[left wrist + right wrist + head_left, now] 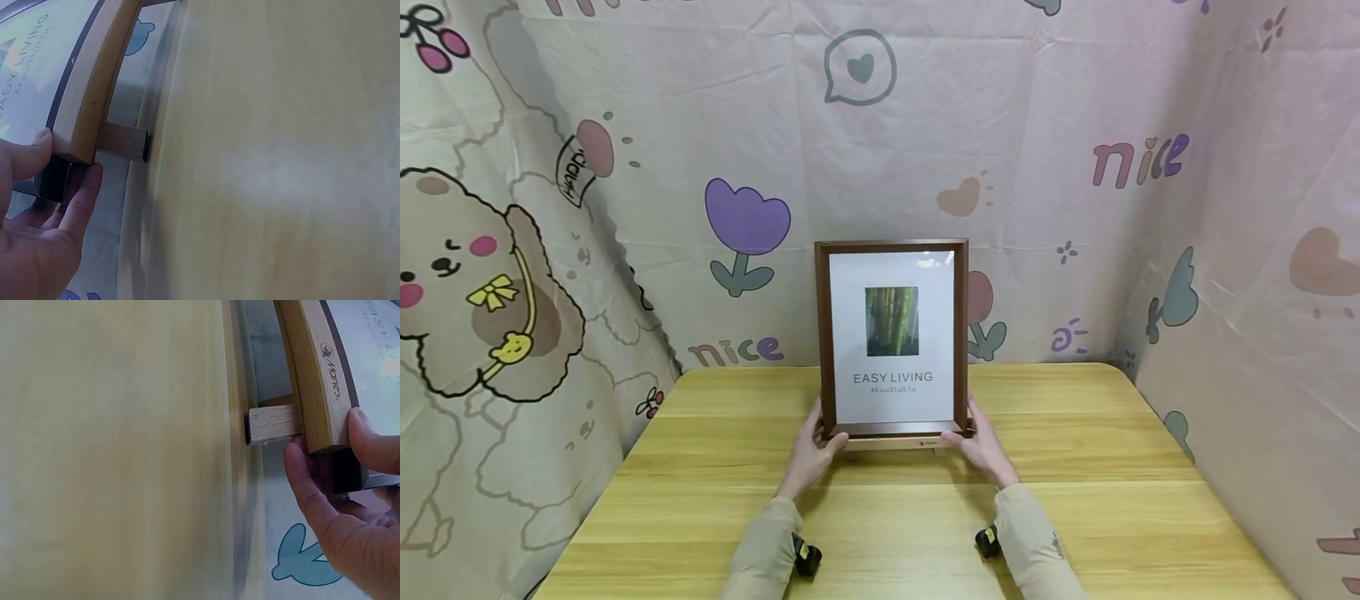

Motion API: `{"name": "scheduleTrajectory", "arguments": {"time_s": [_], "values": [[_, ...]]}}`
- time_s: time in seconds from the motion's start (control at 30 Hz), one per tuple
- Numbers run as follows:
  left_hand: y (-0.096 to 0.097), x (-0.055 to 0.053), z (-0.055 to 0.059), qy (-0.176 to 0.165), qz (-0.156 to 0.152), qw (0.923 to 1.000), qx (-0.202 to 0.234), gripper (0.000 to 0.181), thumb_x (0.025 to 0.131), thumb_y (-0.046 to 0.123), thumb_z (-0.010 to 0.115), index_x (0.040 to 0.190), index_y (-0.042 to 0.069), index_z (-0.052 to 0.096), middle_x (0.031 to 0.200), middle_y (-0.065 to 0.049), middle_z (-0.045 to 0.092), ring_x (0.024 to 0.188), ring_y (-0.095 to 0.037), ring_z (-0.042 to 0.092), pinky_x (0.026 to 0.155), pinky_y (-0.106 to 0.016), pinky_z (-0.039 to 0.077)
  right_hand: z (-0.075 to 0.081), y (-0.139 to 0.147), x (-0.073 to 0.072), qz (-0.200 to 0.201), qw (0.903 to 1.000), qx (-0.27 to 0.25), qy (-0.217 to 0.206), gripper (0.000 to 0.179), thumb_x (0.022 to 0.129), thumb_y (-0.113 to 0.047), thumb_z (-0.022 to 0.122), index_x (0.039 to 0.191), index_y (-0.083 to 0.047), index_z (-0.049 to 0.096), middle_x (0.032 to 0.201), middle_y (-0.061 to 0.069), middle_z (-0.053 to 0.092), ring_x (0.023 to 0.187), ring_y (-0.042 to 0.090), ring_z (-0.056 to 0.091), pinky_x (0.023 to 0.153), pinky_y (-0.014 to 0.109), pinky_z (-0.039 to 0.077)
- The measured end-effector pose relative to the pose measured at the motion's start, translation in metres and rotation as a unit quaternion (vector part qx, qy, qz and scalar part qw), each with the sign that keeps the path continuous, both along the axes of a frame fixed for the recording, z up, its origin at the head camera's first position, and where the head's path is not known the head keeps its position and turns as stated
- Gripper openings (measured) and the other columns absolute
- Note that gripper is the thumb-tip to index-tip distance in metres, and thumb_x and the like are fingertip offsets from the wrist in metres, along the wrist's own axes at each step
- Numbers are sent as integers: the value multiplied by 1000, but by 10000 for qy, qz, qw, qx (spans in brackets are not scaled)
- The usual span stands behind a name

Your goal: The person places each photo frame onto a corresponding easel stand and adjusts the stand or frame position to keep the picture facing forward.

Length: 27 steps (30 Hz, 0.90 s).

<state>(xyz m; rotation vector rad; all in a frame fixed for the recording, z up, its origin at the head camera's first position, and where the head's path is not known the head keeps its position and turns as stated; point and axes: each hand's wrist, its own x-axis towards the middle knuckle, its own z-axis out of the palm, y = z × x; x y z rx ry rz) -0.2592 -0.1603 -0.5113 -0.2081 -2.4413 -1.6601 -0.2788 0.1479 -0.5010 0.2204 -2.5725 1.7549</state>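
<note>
A brown picture frame [891,337] stands upright in the middle of the table, its sheet printed "EASY LIVING" under a bamboo picture. It rests on the light wooden ledge of an easel [887,444], whose short legs [125,142] show in both wrist views. My left hand [811,454] grips the lower left corner, thumb on the front, fingers behind and below. At the lower right corner my right hand [988,450] holds on the same way, its fingertips close to the end of the ledge [315,375]. The back of the easel is hidden.
The wooden table [700,500] spreads around the easel. Behind and at both sides hangs a printed cloth [880,167] with flowers, hearts and a bear. A small black camera [807,557] sits at the left wrist, another camera [988,542] at the right.
</note>
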Motion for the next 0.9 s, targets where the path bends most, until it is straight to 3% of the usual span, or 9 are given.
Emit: {"name": "scheduleTrajectory", "arguments": {"time_s": [0.43, 0.9], "values": [[6, -5, 0, -28, -6, 10000, 77, 91, 93, 3, 68, 163, 15, 12, 153, -29, 43, 135, -47, 50, 115, -58, 40, 0, 5, 1, -48, 10000, -19, 32, 97, 87, -2, 73, 163, -11, 14, 141, 34, 52, 124, 49, 58, 110, 61, 44], [7, -3, 1, 46, -36, 10000, 8, 88, 94, 7, 68, 162, 7, 13, 159, -27, 33, 139, -49, 44, 117, -61, 36, -1, 6, 0, -88, 9999, -112, 5, 94, 88, -1, 72, 163, -15, 17, 143, 33, 51, 124, 47, 57, 111, 61, 43]]}}
